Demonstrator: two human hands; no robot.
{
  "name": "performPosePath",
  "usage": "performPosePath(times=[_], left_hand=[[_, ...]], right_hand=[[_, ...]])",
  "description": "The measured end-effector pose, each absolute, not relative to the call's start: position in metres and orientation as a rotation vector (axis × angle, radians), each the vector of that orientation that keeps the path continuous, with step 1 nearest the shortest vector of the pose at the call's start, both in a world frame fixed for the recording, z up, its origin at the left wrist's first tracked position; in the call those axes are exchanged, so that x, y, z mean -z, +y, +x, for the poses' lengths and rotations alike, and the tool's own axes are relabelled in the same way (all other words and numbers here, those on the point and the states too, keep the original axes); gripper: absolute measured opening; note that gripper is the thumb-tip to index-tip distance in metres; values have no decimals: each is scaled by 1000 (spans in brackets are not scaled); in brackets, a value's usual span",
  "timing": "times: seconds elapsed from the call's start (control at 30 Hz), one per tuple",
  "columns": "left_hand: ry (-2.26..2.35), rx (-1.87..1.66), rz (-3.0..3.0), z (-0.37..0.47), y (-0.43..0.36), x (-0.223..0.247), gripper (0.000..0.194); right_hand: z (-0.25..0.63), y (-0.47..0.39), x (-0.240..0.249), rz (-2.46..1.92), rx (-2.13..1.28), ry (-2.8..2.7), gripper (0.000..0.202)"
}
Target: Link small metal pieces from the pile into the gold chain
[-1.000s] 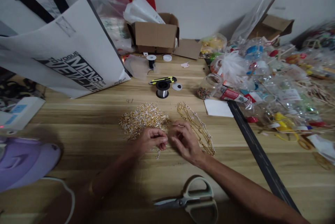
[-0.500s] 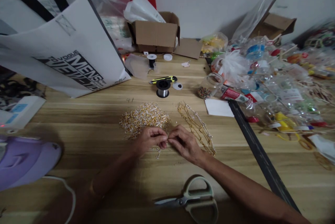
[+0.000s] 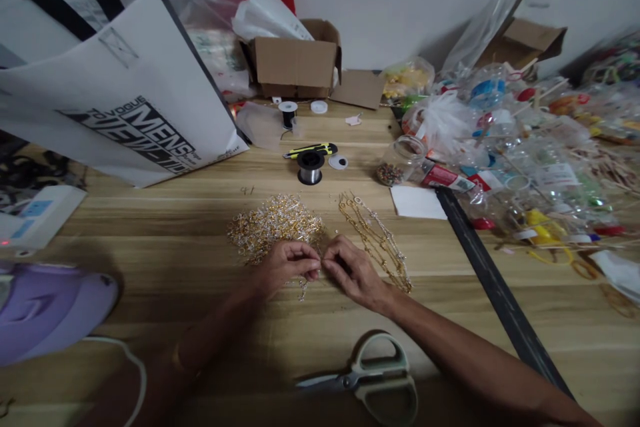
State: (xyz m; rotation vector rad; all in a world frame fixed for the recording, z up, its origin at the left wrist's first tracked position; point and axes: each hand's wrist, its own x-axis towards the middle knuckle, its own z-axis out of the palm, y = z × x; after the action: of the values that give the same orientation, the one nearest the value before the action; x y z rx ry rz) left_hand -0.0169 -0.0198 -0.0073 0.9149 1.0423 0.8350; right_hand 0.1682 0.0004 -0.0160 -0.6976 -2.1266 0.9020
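Observation:
My left hand [image 3: 295,262] and my right hand [image 3: 353,270] are pinched almost fingertip to fingertip, low over the wooden table. What lies between the fingers is too small to make out. Just beyond my left hand is a heap of small gold and silver beads or links [image 3: 273,224]. A short silver bead chain [image 3: 303,290] shows below my left fingers. Gold and silver beaded strands [image 3: 377,237] lie in lengths to the right, close behind my right hand. Nearer the front edge rest scissors [image 3: 367,380] with pale handles, blades pointing left.
Behind the heap are a spool of silvery wire [image 3: 311,168], a yellow-black box cutter [image 3: 310,150] and a jar of beads [image 3: 400,160]. Bagged clutter [image 3: 500,140] fills the right; a paper bag [image 3: 135,94] and a purple appliance [image 3: 55,310] stand left. A black strip [image 3: 500,287] crosses the right side.
The fingertips of my two hands have drawn very slightly apart, with both still pinched. The view has shifted a little; the objects on the table lie as before.

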Motion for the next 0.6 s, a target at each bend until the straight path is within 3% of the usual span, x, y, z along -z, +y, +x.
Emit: performPosePath(times=[0.6], left_hand=[[1260, -882, 1213, -14, -20, -2, 12]], right_hand=[[169, 3, 20, -714, -972, -2074, 11]])
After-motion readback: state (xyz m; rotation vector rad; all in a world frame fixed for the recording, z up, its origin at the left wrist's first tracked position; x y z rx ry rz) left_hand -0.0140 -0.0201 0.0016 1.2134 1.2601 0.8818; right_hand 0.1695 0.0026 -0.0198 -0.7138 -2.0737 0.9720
